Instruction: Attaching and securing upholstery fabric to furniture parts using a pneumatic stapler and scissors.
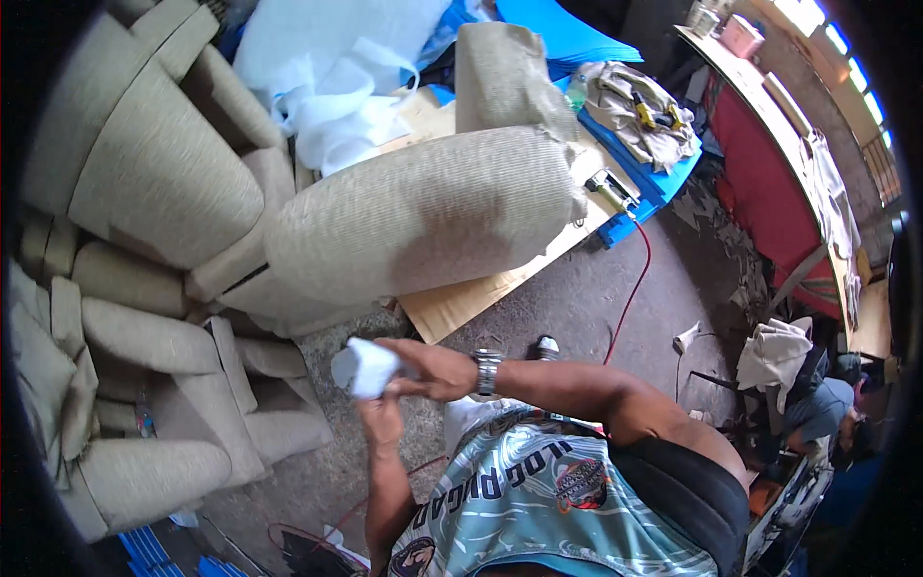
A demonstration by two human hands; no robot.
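In front of my body I hold a small white folded piece (373, 368), soft-looking like cloth or padding; its exact kind is unclear. My right hand (437, 370), with a metal watch at the wrist, closes on its right side. Just below, my left hand (382, 415) has its fingers closed at the piece's lower edge, partly hidden. Beyond my hands, a long beige ribbed upholstered part (413, 207) lies across a wooden board (452, 306). A metal air tool (612, 189) with a red hose (642, 279) rests at its right end.
Beige sofas (159, 163) crowd the left side. White padding (336, 77) and blue sheets (567, 34) are piled at the back. A yellow-black drill (656, 113) lies on beige fabric. A cloth-strewn bench (769, 106) runs along the right; another person (822, 409) sits low there.
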